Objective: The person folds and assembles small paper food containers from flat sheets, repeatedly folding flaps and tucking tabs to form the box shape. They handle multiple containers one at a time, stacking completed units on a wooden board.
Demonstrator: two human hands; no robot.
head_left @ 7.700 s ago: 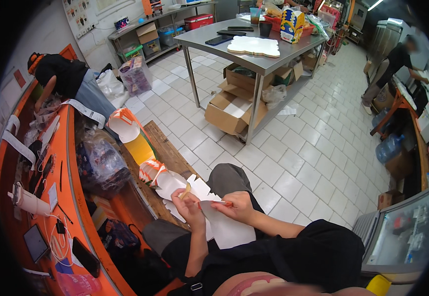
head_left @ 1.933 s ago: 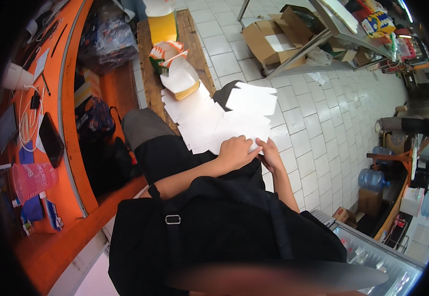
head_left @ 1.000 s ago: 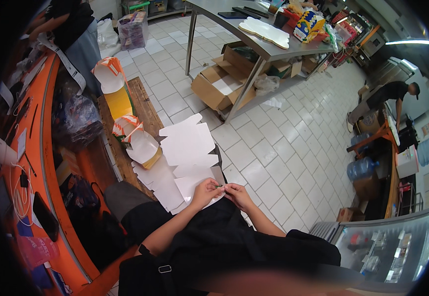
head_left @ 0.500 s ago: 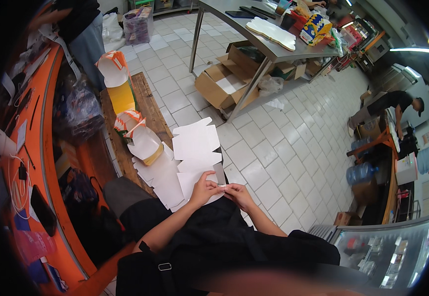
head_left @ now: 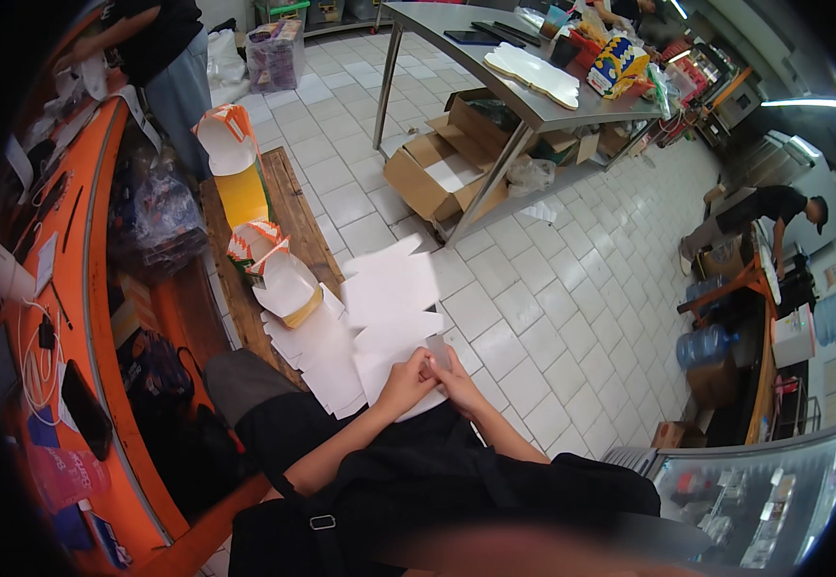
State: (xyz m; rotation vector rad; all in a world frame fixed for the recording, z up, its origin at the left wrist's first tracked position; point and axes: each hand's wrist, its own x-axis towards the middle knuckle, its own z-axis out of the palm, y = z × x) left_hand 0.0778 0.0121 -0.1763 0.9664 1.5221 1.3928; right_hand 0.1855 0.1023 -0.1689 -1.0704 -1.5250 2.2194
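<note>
Across my lap lies an unfolded white cardboard box blank (head_left: 389, 293), its notched flaps pointing away from me. My left hand (head_left: 406, 383) pinches its near right edge with closed fingers. Right beside it, my right hand (head_left: 456, 386) grips the same edge, and a small greyish flap (head_left: 438, 350) stands up between the two hands. The fingertips almost meet there, so the exact fold is hidden. To the left, more flat white blanks (head_left: 317, 351) rest partly on a wooden bench (head_left: 293, 197), next to stacked folded food boxes (head_left: 288, 288) with orange-and-white patterned sides.
An orange counter (head_left: 101, 279) with a phone (head_left: 86, 409) and cables runs along my left. Ahead stands a steel table (head_left: 466, 48) over open cartons (head_left: 428, 173). A glass-topped cabinet (head_left: 755, 490) is at lower right. Other people work at far left and right.
Both hands have drawn together and the right one has turned upward at the blank's edge. The blank has tilted and shifted slightly right, with its small flap now raised.
</note>
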